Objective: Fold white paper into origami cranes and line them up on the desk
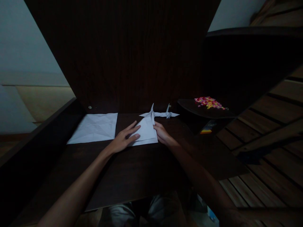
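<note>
A folded sheet of white paper (147,127) lies on the dark desk between my hands, one corner lifted towards the back. My left hand (124,138) rests on its left side with fingers stretched out over the paper. At the right edge my right hand (161,132) grips the paper, with its fingertips partly hidden behind the sheet. Just behind stand white folded paper cranes (168,114), partly covered by the paper I hold. To the left is a stack of creased white paper sheets (94,127).
A small corner shelf (189,104) at the right bears a heap of pink, red and yellow small pieces (209,102). The desk (142,170) has a raised side panel (35,135) on the left and a tall dark back panel (123,56).
</note>
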The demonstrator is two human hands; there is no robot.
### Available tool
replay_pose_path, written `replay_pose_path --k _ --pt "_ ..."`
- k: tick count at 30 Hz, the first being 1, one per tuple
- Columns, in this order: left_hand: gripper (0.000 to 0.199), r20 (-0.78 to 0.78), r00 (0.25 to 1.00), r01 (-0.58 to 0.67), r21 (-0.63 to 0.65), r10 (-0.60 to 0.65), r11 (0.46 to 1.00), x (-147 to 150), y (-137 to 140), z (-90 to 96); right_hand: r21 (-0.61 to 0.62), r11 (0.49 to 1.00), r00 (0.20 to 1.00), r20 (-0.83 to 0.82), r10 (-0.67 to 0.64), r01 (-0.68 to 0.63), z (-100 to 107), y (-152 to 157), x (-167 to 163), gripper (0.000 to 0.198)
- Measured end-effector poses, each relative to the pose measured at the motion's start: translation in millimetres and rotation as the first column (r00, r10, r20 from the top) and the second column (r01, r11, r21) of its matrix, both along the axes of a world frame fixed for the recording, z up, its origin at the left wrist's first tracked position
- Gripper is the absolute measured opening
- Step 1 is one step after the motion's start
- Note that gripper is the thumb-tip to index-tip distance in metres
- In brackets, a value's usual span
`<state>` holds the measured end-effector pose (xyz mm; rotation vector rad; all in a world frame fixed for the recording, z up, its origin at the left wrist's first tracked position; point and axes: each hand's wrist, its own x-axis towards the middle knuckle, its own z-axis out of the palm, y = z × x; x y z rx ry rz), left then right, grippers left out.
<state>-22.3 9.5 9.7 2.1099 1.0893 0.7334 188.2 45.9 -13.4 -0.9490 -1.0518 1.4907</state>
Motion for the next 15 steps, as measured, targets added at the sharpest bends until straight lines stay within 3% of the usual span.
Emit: replay_pose_path --k 4,9,15 --pt "0.058 -0.092 0.996 0.020 0.157 -0.005 0.987 2 2 -10.6 -0.032 0.999 0.999 -0.037 -0.016 0.015 0 0 -3 0.020" --pt "0.067 -0.196 0.979 0.014 0.289 0.045 0.957 8 2 -20.8 -0.102 0.994 0.994 -0.101 0.036 -0.046 1 -2 -8 0.039" --pt "0.053 -0.156 0.983 -0.042 0.332 0.099 0.942 11 2 -23.5 0.008 0.995 0.995 -0.017 0.101 -0.101 0 -8 -7 0.044"
